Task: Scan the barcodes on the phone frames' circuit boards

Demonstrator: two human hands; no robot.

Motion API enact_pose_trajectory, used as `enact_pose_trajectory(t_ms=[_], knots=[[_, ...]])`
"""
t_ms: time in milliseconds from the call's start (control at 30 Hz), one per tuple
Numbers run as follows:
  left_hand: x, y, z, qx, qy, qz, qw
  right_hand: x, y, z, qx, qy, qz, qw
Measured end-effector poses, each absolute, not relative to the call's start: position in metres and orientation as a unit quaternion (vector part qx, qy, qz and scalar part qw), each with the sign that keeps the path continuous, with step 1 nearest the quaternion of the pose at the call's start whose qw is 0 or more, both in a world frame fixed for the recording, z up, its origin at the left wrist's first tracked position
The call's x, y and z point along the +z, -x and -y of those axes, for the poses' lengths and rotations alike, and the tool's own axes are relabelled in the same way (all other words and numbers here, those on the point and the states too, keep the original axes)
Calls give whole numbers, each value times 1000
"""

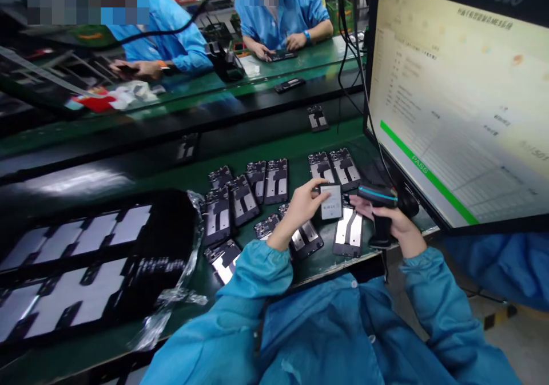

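Note:
My left hand pinches a thin, pale grey phone battery with printed marks, raised above the bench. Close by on the right, a black barcode scanner with a blue light strip points toward the battery. My right hand is at the scanner's handle, its fingers showing beyond the far side; the grip is partly hidden. Below the battery lies an opened phone body with a bright metal plate. Another phone body lies beside my left wrist, partly covered by it.
Several opened phone bodies lie across the green bench. A black tray with silvery batteries and crumpled clear wrap is at left. A monitor showing PASS stands at right. Two co-workers in blue sit opposite, beyond a dark conveyor.

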State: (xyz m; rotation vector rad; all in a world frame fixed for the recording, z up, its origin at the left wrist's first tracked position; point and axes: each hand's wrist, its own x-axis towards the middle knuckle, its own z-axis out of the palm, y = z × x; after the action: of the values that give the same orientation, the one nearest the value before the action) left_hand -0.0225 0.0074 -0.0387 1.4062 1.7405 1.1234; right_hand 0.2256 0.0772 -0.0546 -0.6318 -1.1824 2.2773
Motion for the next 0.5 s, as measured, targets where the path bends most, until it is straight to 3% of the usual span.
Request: enact_pose_trajectory(t_ms=[100,367,500], knots=[[-56,-4,2,429,-560,-598,380,-58,-221,-87,834,256,412,265],[-65,-34,37,259,-656,-676,213,-55,-218,-72,795,342,401,301],[-76,-80,68,367,-563,-694,258,-49,-239,-21,737,409,413,344]])
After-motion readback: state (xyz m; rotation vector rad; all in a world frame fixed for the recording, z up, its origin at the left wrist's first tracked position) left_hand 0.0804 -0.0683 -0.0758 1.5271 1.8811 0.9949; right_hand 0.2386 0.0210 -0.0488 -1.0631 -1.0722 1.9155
